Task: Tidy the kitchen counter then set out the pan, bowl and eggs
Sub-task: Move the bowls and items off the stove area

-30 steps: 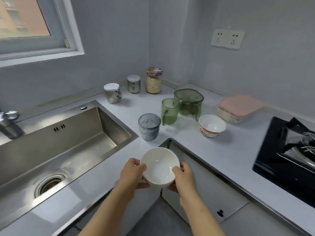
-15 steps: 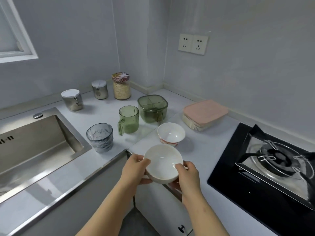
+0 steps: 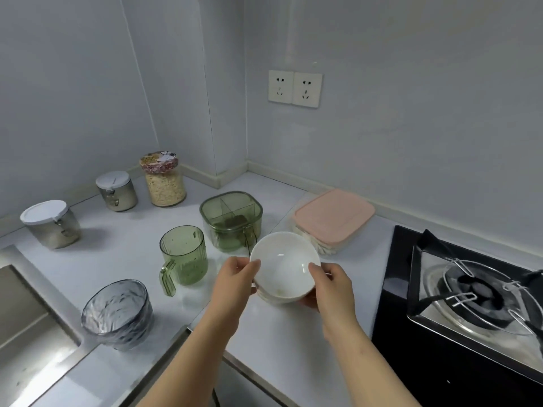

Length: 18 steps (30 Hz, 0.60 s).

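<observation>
I hold a plain white bowl [image 3: 283, 262] with both hands above the white counter [image 3: 288, 342], in front of the green containers. My left hand [image 3: 235, 277] grips its left rim, thumb over the edge. My right hand [image 3: 332, 286] grips the right rim the same way. The bowl tilts slightly toward me and looks empty. Directly under it the rim of a second bowl [image 3: 274, 299] shows; the rest of that bowl is hidden. I cannot tell whether the two bowls touch.
A green mug [image 3: 183, 254], a green divided box [image 3: 230, 218] and a pink-lidded box [image 3: 335, 214] stand behind the bowls. A grey glass tumbler [image 3: 117, 312] is by the sink [image 3: 23, 318]. A grain jar [image 3: 164, 183] and two steel canisters [image 3: 50, 224] line the wall. A gas stove [image 3: 470, 289] lies right.
Both hands carried the white bowl forward and right, from in front of the counter edge to over the patterned bowl, which is now mostly covered. My view swung right toward the stove.
</observation>
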Each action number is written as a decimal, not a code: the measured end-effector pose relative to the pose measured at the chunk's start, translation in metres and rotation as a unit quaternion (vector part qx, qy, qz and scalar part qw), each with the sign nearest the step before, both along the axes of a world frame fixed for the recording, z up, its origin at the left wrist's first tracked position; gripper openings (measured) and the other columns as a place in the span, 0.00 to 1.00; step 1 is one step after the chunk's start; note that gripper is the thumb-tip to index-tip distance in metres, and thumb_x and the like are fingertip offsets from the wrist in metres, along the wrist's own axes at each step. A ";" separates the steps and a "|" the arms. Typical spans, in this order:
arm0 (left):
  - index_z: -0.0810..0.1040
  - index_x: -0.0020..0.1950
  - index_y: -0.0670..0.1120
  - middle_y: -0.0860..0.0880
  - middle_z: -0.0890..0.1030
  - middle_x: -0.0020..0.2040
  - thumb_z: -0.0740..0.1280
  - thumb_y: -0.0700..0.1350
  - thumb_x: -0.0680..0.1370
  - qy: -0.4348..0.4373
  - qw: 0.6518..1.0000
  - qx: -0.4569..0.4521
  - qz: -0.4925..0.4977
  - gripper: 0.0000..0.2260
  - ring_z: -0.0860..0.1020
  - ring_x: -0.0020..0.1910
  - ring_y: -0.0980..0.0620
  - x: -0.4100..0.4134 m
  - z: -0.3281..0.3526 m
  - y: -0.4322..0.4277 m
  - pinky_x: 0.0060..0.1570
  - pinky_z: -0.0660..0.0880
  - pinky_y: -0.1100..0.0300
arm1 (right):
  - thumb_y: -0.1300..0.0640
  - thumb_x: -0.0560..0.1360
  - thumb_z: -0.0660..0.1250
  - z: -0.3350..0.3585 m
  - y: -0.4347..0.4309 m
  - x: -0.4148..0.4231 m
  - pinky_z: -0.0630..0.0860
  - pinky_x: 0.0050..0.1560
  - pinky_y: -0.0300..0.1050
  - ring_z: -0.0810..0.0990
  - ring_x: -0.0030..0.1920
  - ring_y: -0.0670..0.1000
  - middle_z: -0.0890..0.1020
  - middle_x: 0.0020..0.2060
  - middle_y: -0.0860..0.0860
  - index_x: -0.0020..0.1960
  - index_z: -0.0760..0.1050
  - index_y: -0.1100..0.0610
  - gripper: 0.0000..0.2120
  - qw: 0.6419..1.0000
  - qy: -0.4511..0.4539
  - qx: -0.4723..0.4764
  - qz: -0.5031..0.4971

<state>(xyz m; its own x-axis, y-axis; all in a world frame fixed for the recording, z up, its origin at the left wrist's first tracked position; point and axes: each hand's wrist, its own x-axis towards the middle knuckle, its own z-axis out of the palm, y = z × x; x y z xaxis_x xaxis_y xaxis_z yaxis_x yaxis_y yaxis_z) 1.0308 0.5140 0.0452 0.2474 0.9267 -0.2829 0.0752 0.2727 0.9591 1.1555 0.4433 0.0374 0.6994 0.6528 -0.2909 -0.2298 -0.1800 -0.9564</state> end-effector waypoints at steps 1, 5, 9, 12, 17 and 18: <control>0.72 0.43 0.45 0.46 0.77 0.46 0.63 0.44 0.78 0.019 1.000 0.012 -0.004 0.05 0.75 0.46 0.50 0.004 -0.002 0.009 0.51 0.74 0.54 | 0.56 0.75 0.65 -0.001 0.009 0.002 0.81 0.43 0.49 0.79 0.48 0.56 0.78 0.45 0.53 0.49 0.75 0.57 0.05 1.000 -0.005 -0.003 -0.008; 0.71 0.49 0.46 0.52 0.74 0.43 0.61 0.47 0.79 0.061 0.995 0.070 -0.024 0.05 0.71 0.41 0.59 0.017 -0.006 0.027 0.38 0.67 0.63 | 0.54 0.77 0.63 -0.003 0.027 0.006 0.80 0.39 0.46 0.82 0.43 0.58 0.79 0.41 0.53 0.47 0.74 0.57 0.06 0.998 -0.062 -0.027 -0.008; 0.67 0.57 0.44 0.51 0.73 0.48 0.60 0.43 0.79 0.058 0.995 0.062 -0.059 0.09 0.71 0.43 0.56 0.027 -0.011 0.036 0.36 0.65 0.63 | 0.54 0.77 0.59 -0.008 0.039 0.010 0.80 0.50 0.53 0.82 0.48 0.60 0.80 0.50 0.55 0.59 0.73 0.55 0.13 0.989 -0.119 -0.085 0.029; 0.66 0.57 0.46 0.49 0.73 0.54 0.61 0.50 0.71 0.062 0.994 0.060 -0.070 0.17 0.72 0.52 0.51 0.035 -0.016 0.040 0.42 0.69 0.61 | 0.56 0.78 0.56 -0.006 0.045 0.017 0.79 0.53 0.52 0.79 0.54 0.59 0.76 0.58 0.55 0.68 0.67 0.53 0.18 0.976 -0.167 -0.119 0.066; 0.67 0.54 0.48 0.47 0.71 0.57 0.57 0.51 0.64 0.129 0.986 0.076 -0.075 0.19 0.71 0.59 0.46 0.044 -0.027 0.046 0.61 0.70 0.47 | 0.58 0.76 0.56 -0.006 0.047 0.028 0.81 0.46 0.52 0.82 0.42 0.59 0.79 0.45 0.52 0.59 0.71 0.53 0.13 0.972 -0.177 -0.131 0.087; 0.67 0.53 0.48 0.47 0.71 0.57 0.57 0.50 0.64 0.121 0.987 0.074 -0.072 0.19 0.71 0.59 0.46 0.045 -0.029 0.046 0.61 0.70 0.47 | 0.59 0.76 0.56 -0.004 0.047 0.028 0.81 0.44 0.51 0.83 0.39 0.58 0.78 0.41 0.51 0.55 0.71 0.52 0.10 0.972 -0.178 -0.127 0.090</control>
